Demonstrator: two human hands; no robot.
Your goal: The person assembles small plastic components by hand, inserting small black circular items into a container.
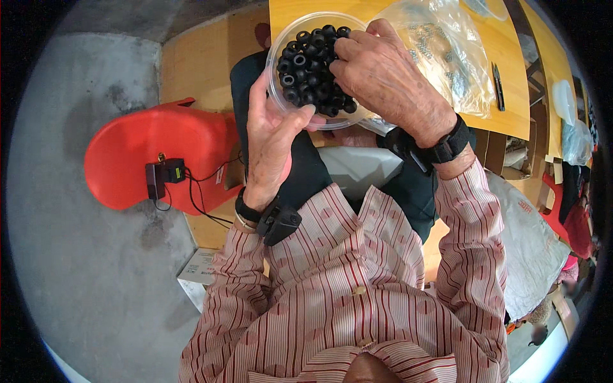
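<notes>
A round clear plastic tub (273, 59) is tilted toward me above my lap, at the near edge of the table. Inside it lie many small black ring-shaped pieces (308, 66), glossy, with holes through their middles. My left hand (273, 131) grips the tub from its lower left, the thumb over the rim and the fingers underneath. Over the tub's right side hangs my right hand (391, 78), its fingers curled together close to the black pieces. Whatever those fingertips pinch is hidden behind the knuckles.
A clear plastic bag (440, 54) with small metallic-looking pieces lies on the yellow table (514, 89), a black pen (498, 87) beside it. At left stands a red chair (128, 153) with a black device (155, 180) and cables. A grey-white sack (530, 242) lies at right.
</notes>
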